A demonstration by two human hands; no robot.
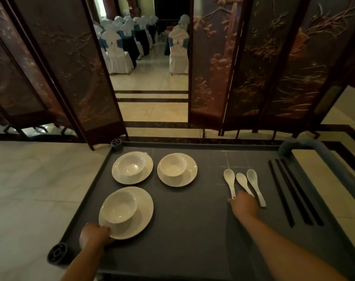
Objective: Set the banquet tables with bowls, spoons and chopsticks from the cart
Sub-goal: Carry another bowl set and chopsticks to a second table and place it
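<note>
A grey cart top (193, 209) carries three white plates, each with a white bowl on it. My left hand (94, 235) grips the near rim of the nearest plate (139, 218), which holds a bowl (119, 207). Two more plate-and-bowl sets (132, 167) (176, 169) lie behind it. Three white spoons (230, 182) (242, 182) (254, 185) lie side by side at the centre right. My right hand (244, 204) covers the handle ends of the left and middle spoons; its fingers are hidden. Black chopsticks (294, 191) lie along the right side.
Carved folding screens (61, 67) (263, 63) stand just beyond the cart, with a gap (152, 88) between them. Through the gap are banquet chairs in white covers (178, 51) and dark-clothed tables. A blue cart handle (306, 147) rises at the far right corner. Tiled floor lies all around.
</note>
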